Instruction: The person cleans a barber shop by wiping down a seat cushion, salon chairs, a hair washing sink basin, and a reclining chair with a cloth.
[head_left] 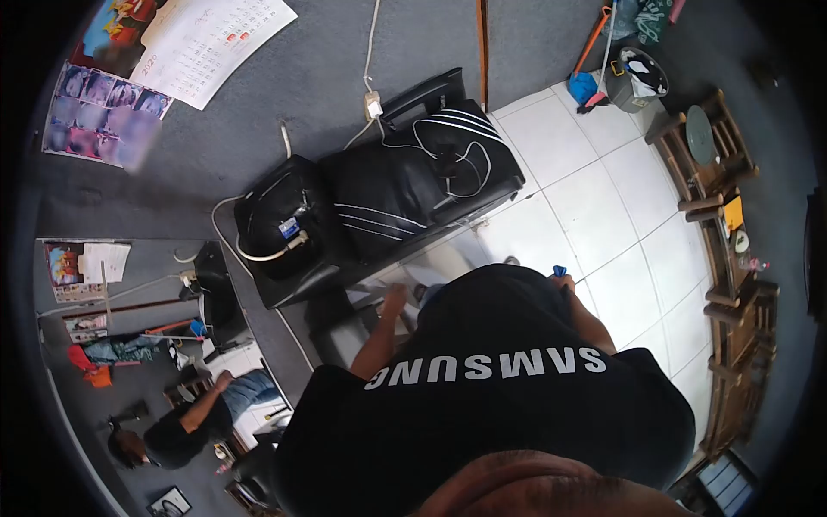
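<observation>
My right hand (565, 282) is beside the hip of my black shirt (491, 422), closed round a small blue object (559, 270). Only its top shows, so its kind is unclear. Lower on the other side, my left hand (394, 299) hangs in front of my body near a dark seat (332, 323). Its fingers are smeared, and a pale blur lies around it. Beyond the hands stands a black padded bench (379, 194) with white stripes. A white cable (478, 151) with a dark charger-like piece lies on it.
A mirror (172, 297) on the left reflects a person in a black shirt. Wooden chairs (728, 250) line the right side. A bin (639, 82), broom and blue dustpan (583, 87) stand at the back. A socket (373, 105) and calendar (207, 43) are on the grey wall.
</observation>
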Motion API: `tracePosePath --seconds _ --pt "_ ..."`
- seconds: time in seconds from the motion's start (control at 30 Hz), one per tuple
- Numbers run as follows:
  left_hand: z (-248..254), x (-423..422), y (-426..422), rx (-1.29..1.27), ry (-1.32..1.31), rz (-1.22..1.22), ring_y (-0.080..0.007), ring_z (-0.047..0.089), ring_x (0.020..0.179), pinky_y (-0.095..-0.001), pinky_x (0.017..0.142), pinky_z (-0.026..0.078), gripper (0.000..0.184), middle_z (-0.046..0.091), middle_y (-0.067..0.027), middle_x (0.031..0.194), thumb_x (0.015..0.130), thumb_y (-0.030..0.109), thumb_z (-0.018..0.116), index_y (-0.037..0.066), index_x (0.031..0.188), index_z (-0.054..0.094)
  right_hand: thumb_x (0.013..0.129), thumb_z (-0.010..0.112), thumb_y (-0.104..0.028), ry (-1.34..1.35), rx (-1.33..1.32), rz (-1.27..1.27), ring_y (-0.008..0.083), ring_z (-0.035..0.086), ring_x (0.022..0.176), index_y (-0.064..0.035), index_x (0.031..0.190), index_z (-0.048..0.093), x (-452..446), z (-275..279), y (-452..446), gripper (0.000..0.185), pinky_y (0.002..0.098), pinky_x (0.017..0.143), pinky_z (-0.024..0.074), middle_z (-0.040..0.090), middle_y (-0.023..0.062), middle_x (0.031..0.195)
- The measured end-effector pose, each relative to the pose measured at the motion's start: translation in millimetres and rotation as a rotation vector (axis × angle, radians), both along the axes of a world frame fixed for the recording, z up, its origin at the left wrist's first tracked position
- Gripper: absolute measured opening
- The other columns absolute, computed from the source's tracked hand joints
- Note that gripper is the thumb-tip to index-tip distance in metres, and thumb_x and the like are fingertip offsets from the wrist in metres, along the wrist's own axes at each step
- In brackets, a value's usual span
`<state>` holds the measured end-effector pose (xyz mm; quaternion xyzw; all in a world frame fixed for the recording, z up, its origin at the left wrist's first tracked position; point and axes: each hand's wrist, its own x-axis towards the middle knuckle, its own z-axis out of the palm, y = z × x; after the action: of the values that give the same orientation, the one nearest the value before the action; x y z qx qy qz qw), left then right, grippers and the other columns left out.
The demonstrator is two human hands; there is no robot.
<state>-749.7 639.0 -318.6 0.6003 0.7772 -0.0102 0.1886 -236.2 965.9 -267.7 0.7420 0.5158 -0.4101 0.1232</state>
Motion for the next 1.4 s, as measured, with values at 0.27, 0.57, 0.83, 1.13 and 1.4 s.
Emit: tracePosePath --seconds 0.27,0.57,0.83,1.13,1.4 --pt "97.4 82.3 135.1 0.242 -0.585 0.801 -0.0317 0.069 0.091 -0.0422 0.082 0.055 0.035 0.070 -0.0169 0.099 0.100 0.034 0.057 0.001 0.108 0.066 0.092 0.065 -0.047 -0.077 0.044 0.052 0.0395 0.064 0.120 0.0043 0.122 0.066 103.5 -46.1 59.5 0.060 0.0457 0.102 0.0512 0.068 0.0275 0.123" --pt "37.5 91.2 156.1 -0.154 -0.489 0.677 -0.0432 0.069 0.094 -0.0509 0.088 0.053 0.046 0.072 -0.0253 0.100 0.095 0.039 0.053 -0.003 0.094 0.070 0.091 0.068 -0.044 -0.017 0.079 0.073 0.0303 0.075 0.090 -0.0027 0.103 0.075 133.3 -99.4 127.1 0.044 0.0453 0.078 0.0583 0.076 0.0168 0.094" --pt "-22.3 56.4 288.3 -0.016 -0.603 0.678 -0.0401 0.071 0.087 -0.0515 0.078 0.057 0.035 0.072 -0.0236 0.103 0.100 0.029 0.050 0.000 0.105 0.068 0.088 0.062 -0.054 -0.179 0.033 0.044 0.0351 0.070 0.103 0.0056 0.112 0.069 103.2 -93.3 242.8 0.065 0.0465 0.086 0.0557 0.072 0.0227 0.108" --pt "30.5 45.5 379.9 0.324 -0.785 1.288 -0.0356 0.071 0.095 -0.0472 0.074 0.055 0.038 0.072 -0.0217 0.097 0.098 0.035 0.055 0.000 0.108 0.066 0.091 0.075 -0.038 0.497 0.069 -0.378 0.0245 0.068 0.095 0.0024 0.125 0.061 -34.8 -1.5 492.1 0.054 0.0409 0.078 0.0568 0.068 0.0128 0.110" --pt "60.1 188.3 354.4 0.024 -0.491 1.764 -0.0476 0.065 0.108 -0.0505 0.094 0.051 0.048 0.069 -0.0304 0.111 0.098 0.041 0.051 -0.003 0.112 0.066 0.086 0.078 -0.021 0.682 -0.239 0.436 0.0225 0.066 0.105 -0.0034 0.125 0.064 -316.8 40.0 651.8 0.045 0.0382 0.090 0.0525 0.069 0.0104 0.116"
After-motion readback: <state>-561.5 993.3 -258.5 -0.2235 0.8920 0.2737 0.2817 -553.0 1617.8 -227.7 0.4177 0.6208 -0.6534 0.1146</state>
